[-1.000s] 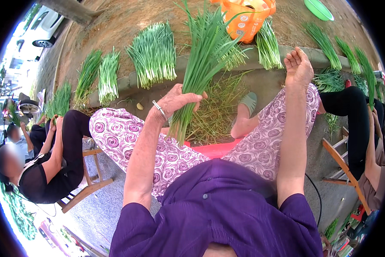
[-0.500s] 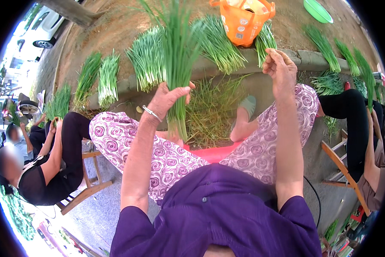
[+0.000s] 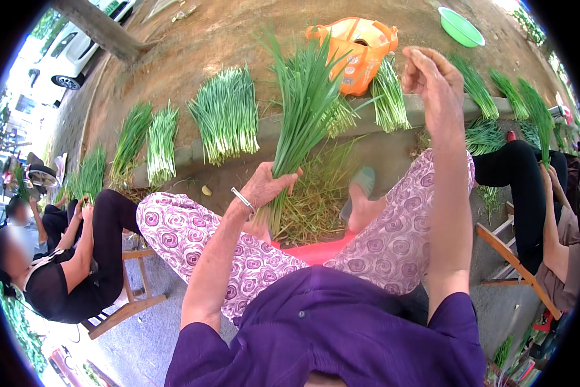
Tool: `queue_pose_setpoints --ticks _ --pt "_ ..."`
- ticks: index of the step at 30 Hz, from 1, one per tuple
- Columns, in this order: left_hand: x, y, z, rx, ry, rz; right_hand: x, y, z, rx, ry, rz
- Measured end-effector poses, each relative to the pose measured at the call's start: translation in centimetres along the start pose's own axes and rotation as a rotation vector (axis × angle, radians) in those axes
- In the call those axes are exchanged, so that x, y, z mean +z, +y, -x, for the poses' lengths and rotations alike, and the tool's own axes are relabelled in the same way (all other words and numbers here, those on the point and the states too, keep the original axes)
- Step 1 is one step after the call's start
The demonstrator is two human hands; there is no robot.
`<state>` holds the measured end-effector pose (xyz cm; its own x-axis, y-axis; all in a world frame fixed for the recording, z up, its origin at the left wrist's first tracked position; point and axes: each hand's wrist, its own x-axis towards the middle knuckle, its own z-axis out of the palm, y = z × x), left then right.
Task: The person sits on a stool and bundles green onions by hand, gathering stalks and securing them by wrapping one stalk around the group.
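The left hand (image 3: 267,187) is closed around the lower stems of a bunch of green chives (image 3: 299,109), the leaves fanning upright above the fist; light, limp and easily bruised, it seems best held there near the roots. The right hand (image 3: 432,80) is raised beside the leaf tips, fingers loosely curled, apparently empty

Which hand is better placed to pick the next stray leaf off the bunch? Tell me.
Right, probably. The right hand is raised and seems empty beside the leaf tips, while the left hand grips the bunch of green leaves near its base.
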<state>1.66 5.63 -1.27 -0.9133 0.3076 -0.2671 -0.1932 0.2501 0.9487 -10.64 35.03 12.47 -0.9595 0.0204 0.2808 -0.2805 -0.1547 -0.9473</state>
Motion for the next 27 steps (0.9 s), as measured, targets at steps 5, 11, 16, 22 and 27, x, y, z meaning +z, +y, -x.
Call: queue_pose_setpoints --ticks 5,11,16,22,27 --pt "0.4 -0.2 0.3 -0.025 0.009 0.029 0.5 -2.3 -3.3 -0.099 -0.205 0.122" --pt "0.7 -1.1 0.3 -0.039 0.006 -0.010 1.2 1.1 -0.5 0.017 -0.338 0.075" --pt "1.0 -1.0 0.2 -0.062 -0.008 -0.041 1.0 2.2 -0.3 0.081 -0.278 -0.020" --pt "1.8 -1.1 0.0 -0.056 0.028 -0.078 -0.9 2.9 -1.7 0.039 -0.125 -0.178" --pt "1.9 -2.5 0.0 -0.057 0.027 -0.124 -1.2 2.8 -1.5 0.062 -0.245 -0.265"
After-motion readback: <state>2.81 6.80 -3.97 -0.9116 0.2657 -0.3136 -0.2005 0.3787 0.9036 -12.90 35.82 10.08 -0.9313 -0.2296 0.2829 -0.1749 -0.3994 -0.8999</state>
